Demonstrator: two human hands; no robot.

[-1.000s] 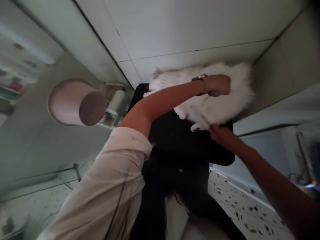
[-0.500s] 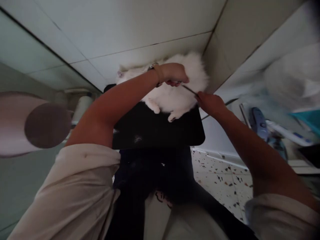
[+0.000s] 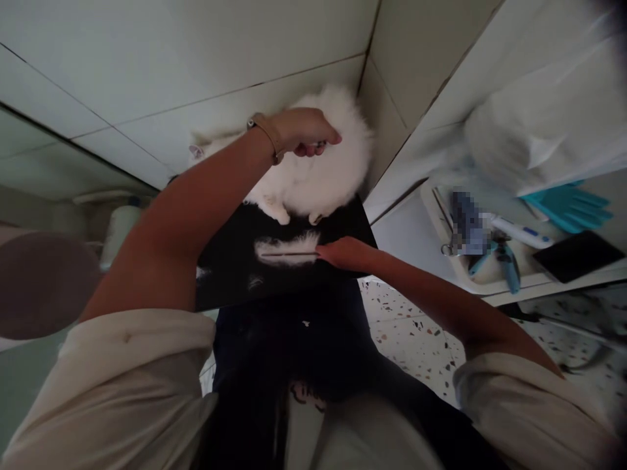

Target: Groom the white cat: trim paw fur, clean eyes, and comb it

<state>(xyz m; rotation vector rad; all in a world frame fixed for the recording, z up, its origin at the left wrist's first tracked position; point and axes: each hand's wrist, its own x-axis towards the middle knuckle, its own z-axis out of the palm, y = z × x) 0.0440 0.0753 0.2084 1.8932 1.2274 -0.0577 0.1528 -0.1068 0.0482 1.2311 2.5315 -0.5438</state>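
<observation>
A fluffy white cat (image 3: 337,166) lies on its side at the back of a black tabletop (image 3: 225,261), its paws toward me. My left hand (image 3: 306,130) is closed over the cat's body, fingers curled inward. A small shiny spot shows at its fingers, and what they grip is hidden. Lower down, my right hand (image 3: 345,253) pinches the end of a thin metal comb (image 3: 287,254), held level just over the tabletop. White fur (image 3: 289,245) spreads along both sides of the comb. A smaller wisp of fur (image 3: 255,281) lies nearby on the black surface.
Tiled wall (image 3: 220,59) stands right behind the cat. At right, a tray (image 3: 482,281) holds blue-handled nail clippers (image 3: 509,264) and a white pen-like device (image 3: 522,230). Beside it are a teal rubber glove (image 3: 573,205) and a black flat object (image 3: 578,254). A white bottle (image 3: 120,228) stands left.
My right hand has brought the comb from the cat's rear down toward me, over the tabletop, with fur now along it. My left hand stays on the cat. The view has shifted right.
</observation>
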